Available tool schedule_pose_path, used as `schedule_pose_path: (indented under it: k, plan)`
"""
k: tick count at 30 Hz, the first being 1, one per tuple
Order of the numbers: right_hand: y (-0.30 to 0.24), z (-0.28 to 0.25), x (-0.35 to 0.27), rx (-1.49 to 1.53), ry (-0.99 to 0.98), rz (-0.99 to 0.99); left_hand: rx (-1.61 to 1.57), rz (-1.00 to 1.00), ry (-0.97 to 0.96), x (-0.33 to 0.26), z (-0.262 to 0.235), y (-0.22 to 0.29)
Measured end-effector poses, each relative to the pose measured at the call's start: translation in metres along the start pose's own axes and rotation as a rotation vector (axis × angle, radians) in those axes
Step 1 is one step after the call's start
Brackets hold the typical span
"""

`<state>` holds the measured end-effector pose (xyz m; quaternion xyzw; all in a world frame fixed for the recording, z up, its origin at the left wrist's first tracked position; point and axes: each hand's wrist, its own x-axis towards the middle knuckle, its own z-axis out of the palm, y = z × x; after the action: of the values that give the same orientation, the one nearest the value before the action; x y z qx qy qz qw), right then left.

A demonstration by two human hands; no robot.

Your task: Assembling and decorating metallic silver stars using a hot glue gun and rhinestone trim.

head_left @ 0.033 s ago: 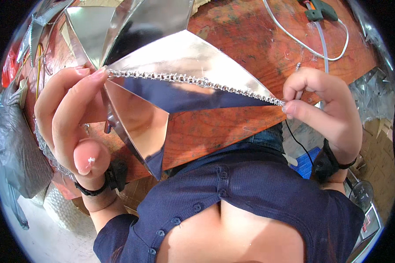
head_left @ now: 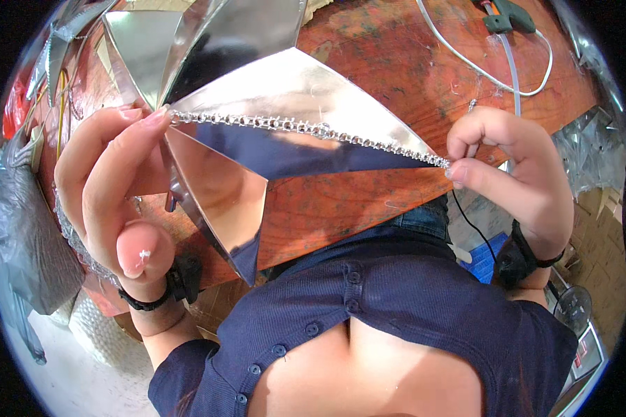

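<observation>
A large mirror-silver star (head_left: 285,83) with folded, pointed facets lies on the table. A thin silver rhinestone chain (head_left: 278,124) stretches along the ridge of the star's right-hand arm. At the star's middle, my left hand (head_left: 115,177) pinches the chain's left end between its fingertips. White residue sticks to one fingertip of that hand. Over at the arm's tip, my right hand (head_left: 511,163) has thumb and finger closed on the chain's other end. The chain is nearly straight between both hands, and the star's surface reflects dark blue cloth.
The reddish wooden table (head_left: 396,62) has a worn, stained top. A dark green tool (head_left: 511,17), possibly a glue gun, sits far right with a white cord (head_left: 459,66). Grey plastic bags (head_left: 31,229) hang at the left. Clear plastic wrapping (head_left: 588,153) lies at the right edge.
</observation>
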<state>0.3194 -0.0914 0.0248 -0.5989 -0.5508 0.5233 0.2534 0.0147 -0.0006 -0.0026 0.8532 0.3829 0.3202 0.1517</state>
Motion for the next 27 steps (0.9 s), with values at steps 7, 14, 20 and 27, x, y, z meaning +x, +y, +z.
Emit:
schedule_pose_path:
  k: [7, 14, 20, 27]
  plan:
    - [0.000, 0.005, 0.010, 0.002, -0.068, 0.082, -0.020, 0.034, 0.016, 0.001, 0.003, -0.003]
    - [0.007, 0.009, 0.014, 0.084, -0.069, 0.040, 0.004, 0.052, 0.009, -0.001, 0.002, -0.009]
    - [0.008, 0.009, 0.015, 0.125, -0.072, 0.005, 0.041, 0.101, -0.014, 0.002, -0.002, -0.006]
    - [0.013, 0.007, 0.015, 0.167, -0.063, 0.016, 0.031, 0.037, -0.036, 0.001, -0.004, -0.001]
